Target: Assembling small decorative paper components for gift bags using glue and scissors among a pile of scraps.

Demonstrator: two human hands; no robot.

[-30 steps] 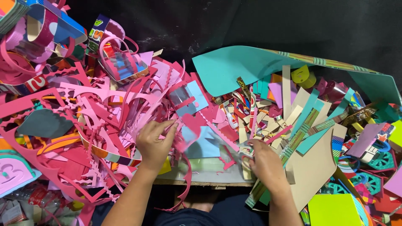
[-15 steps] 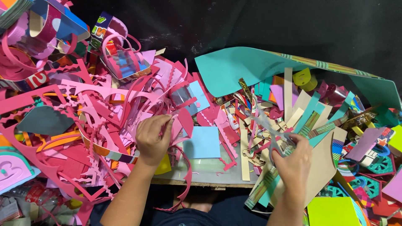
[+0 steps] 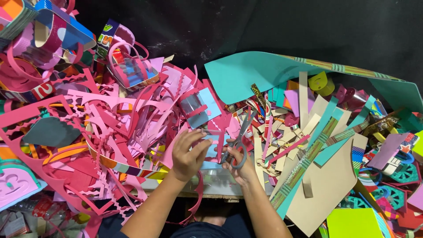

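My right hand [image 3: 240, 165] grips grey-handled scissors [image 3: 240, 143], blades pointing up and away over the paper pile. My left hand [image 3: 188, 153] is just to the left of it, fingers curled on a small pink paper piece [image 3: 214, 139] with a light blue sheet [image 3: 207, 165] under it. The scissor blades lie right beside that pink piece. Both forearms come up from the bottom edge of the view.
Heaps of pink and red cut paper scraps [image 3: 110, 123] cover the left. A large teal sheet [image 3: 260, 72] arches across the back right. Tan card [image 3: 326, 189], coloured strips and a lime sheet [image 3: 350, 222] lie at right. Paper basket shapes [image 3: 132, 70] sit at the back left.
My right hand moved left from the strip pile to beside my left hand and now holds the scissors there. My left hand stayed on the pink piece.
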